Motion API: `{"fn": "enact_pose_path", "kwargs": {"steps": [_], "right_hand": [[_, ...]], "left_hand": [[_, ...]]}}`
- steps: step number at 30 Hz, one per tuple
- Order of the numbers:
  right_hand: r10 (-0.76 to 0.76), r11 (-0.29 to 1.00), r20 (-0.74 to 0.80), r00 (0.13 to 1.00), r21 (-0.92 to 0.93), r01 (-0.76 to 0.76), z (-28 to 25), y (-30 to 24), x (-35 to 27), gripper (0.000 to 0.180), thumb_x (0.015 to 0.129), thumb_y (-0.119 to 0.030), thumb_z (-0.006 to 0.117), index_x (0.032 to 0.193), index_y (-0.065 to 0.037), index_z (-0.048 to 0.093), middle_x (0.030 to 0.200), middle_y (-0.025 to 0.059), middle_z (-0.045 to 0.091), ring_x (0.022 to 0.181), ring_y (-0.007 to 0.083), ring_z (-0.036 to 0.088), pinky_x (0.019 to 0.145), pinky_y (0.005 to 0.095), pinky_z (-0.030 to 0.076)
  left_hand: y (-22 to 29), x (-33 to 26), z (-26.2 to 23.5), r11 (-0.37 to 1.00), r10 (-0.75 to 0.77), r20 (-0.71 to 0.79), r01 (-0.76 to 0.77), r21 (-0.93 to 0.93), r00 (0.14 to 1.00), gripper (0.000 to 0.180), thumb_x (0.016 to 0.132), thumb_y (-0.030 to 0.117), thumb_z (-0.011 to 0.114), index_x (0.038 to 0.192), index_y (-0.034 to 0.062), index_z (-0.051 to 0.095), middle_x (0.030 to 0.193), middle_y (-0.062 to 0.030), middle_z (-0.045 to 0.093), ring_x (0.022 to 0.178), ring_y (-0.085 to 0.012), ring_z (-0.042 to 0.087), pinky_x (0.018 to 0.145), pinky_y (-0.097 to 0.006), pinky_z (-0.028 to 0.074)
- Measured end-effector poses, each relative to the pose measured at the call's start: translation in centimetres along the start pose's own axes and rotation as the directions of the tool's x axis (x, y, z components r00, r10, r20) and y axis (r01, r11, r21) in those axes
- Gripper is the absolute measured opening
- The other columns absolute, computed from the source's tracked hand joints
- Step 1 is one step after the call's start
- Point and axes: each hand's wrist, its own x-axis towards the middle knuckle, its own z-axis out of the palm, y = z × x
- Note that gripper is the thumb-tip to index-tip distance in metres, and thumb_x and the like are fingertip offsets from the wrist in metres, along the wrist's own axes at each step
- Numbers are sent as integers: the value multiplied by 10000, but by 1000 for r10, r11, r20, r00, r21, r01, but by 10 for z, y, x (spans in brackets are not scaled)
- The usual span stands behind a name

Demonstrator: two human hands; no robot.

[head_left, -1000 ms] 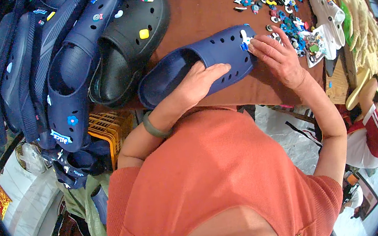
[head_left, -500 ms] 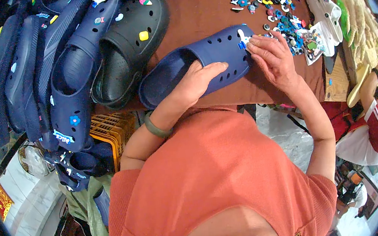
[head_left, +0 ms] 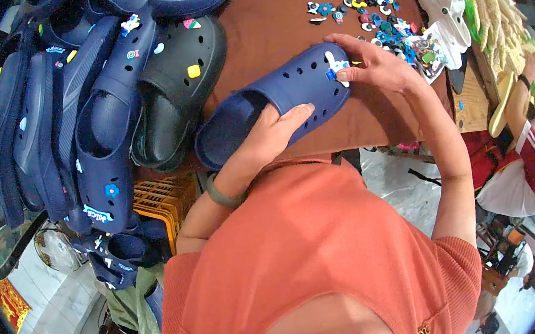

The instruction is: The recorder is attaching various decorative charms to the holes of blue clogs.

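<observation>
A navy clog (head_left: 286, 100) lies on its side on the brown desk (head_left: 265, 17), toe pointing right. The left hand (head_left: 271, 137) wraps the clog's heel opening, its fingers (head_left: 294, 113) curled closed over the upper. The right hand (head_left: 371, 65) sits at the toe, its fingers pinched shut on a small white and blue charm (head_left: 336, 65) pressed against the clog's perforated top. Just beyond the right hand a scatter of coloured charms (head_left: 382, 15) covers the desk. To the left, a black clog (head_left: 175, 92) lies near the navy one, beside a row of dark blue clogs (head_left: 54, 124). White clogs (head_left: 443, 5) sit at the far right. Below the desk edge stand a yellow crate (head_left: 160, 201) and pale tiled floor (head_left: 399, 179).
</observation>
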Motion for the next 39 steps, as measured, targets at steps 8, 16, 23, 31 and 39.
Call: {"fn": "enact_pose_path", "kwargs": {"steps": [8,16,23,31,39], "right_hand": [[-7,972,-202,979,227,54,23,13,1,643,759,-76,701,1336,-14,424,1236,78,542,1152,181,498,1013,317,361],[-68,997,-316,946,11,75,34,24,-16,592,808,-186,666,1317,2,429,1165,140,593,1090,192,544,968,304,394],[-124,985,-376,918,-158,69,39,26,-26,592,838,-280,643,1328,-25,429,1186,191,577,1102,272,561,930,344,421],[-151,909,-587,795,-399,-122,-32,41,-16,240,854,-215,645,1001,-27,667,877,111,669,805,135,622,694,298,476],[-435,685,-626,647,-697,-213,-57,82,16,238,795,-205,691,980,-55,672,810,128,613,747,258,612,681,344,478]], "left_hand": [[4,-1,2,997,28,2,-29,69,1000,341,873,125,607,1185,1,543,1134,-65,584,1027,-151,550,919,-291,439],[4,4,-3,993,51,89,-60,97,995,339,863,126,603,1173,-1,550,1124,-70,595,1021,-165,563,913,-298,445],[4,5,0,1000,0,95,1,-13,996,339,860,91,589,1178,-16,542,1131,-86,597,1029,-167,569,909,-300,451],[10,3,1,997,-17,115,26,-79,993,379,858,103,603,1216,0,532,1169,-86,591,1068,-180,560,937,-312,440],[5,2,0,988,10,143,13,-156,990,383,887,109,565,1247,-8,510,1198,-101,578,1095,-195,554,971,-323,421]]}}
